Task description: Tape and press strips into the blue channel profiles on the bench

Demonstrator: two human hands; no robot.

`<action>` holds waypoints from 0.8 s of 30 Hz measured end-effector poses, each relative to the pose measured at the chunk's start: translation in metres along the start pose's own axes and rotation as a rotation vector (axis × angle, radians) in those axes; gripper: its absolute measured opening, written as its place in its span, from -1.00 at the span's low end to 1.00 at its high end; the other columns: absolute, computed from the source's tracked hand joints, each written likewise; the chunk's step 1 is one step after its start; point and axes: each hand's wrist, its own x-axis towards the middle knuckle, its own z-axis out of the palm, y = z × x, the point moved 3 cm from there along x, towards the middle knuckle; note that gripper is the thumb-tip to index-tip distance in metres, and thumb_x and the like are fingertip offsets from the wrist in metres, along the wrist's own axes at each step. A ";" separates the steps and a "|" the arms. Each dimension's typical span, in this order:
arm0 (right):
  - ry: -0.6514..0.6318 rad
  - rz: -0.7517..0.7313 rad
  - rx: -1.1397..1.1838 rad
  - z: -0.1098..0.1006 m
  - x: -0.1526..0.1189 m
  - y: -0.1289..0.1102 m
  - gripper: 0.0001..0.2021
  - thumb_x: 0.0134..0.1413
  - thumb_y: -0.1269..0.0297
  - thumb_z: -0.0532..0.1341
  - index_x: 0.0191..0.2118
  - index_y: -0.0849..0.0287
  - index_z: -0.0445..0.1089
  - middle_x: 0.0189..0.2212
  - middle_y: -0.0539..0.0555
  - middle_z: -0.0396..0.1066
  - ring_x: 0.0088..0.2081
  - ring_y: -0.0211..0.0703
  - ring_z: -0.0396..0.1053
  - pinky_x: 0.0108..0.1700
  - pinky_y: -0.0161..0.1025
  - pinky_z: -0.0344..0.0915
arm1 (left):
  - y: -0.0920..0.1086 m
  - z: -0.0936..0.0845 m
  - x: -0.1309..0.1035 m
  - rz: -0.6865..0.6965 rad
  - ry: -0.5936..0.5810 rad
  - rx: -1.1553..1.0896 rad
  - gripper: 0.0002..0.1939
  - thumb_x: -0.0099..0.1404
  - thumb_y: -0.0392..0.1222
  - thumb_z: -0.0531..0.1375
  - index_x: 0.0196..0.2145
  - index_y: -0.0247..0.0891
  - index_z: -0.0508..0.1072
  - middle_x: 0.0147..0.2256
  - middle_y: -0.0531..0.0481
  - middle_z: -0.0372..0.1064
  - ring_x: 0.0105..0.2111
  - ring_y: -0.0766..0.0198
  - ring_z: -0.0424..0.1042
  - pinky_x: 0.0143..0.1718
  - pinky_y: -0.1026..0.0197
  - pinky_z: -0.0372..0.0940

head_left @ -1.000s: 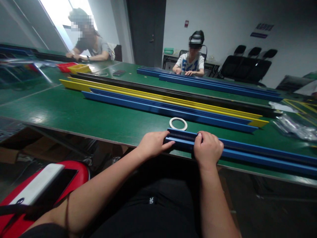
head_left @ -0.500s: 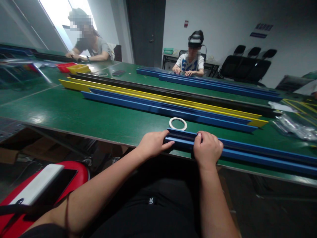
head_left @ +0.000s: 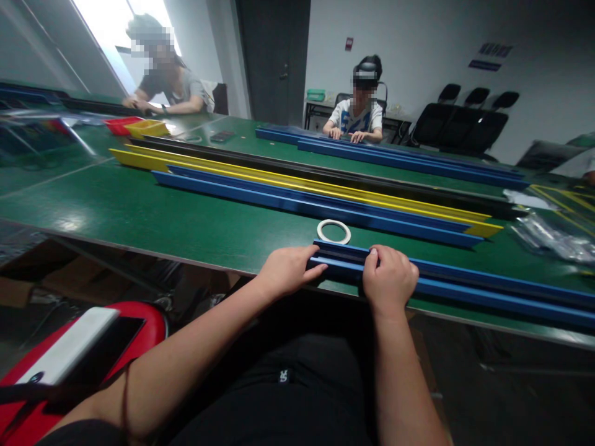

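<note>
A long blue metal channel [head_left: 469, 282] lies along the table's near edge and runs out of view on the right. At its left end, my left hand [head_left: 290, 269] grips it, thumb on the near side and fingers at the far side. My right hand [head_left: 390, 279] is wrapped over the same channel a short way to the right, fingers curled round it. Just beyond the channel's left end, a roll of white tape [head_left: 333, 231] lies flat. Parts of the channel under my hands are hidden.
Further back on the green table [head_left: 223, 229] lie blue channels [head_left: 297, 204], yellow channels [head_left: 134, 160] and black ones. Plastic-wrapped parts [head_left: 558, 238] sit at right. Two co-workers sit across the table. A red stool [head_left: 153, 322] holding a white-and-black object [head_left: 74, 347] stands at lower left.
</note>
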 end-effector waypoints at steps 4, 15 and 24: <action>-0.003 -0.002 -0.003 0.000 0.000 0.000 -0.74 0.29 0.22 0.02 -0.20 0.13 0.45 -0.21 0.08 0.52 -0.14 -0.07 0.33 -0.10 -0.14 -0.03 | -0.001 0.002 0.001 0.008 0.003 0.002 -0.44 0.41 0.24 -0.06 0.16 -0.13 0.33 -0.06 -0.10 0.52 -0.11 0.09 0.52 -0.13 0.13 0.34; -0.006 0.007 -0.004 0.000 0.000 0.000 -0.72 0.28 0.23 0.01 -0.20 0.13 0.46 -0.21 0.09 0.52 -0.14 -0.08 0.32 -0.11 -0.14 -0.01 | 0.000 0.001 0.001 0.005 -0.006 0.009 -0.49 0.41 0.23 -0.05 0.09 -0.12 0.35 -0.11 -0.07 0.54 -0.17 0.10 0.53 -0.22 0.16 0.32; -0.014 0.005 -0.013 0.000 0.000 0.000 -0.73 0.29 0.23 0.02 -0.21 0.13 0.46 -0.21 0.07 0.52 -0.14 -0.08 0.33 -0.10 -0.13 -0.01 | -0.001 0.004 0.001 0.018 -0.007 0.031 -0.44 0.42 0.23 -0.07 0.18 -0.14 0.30 -0.02 -0.10 0.50 -0.10 0.08 0.52 -0.15 0.12 0.34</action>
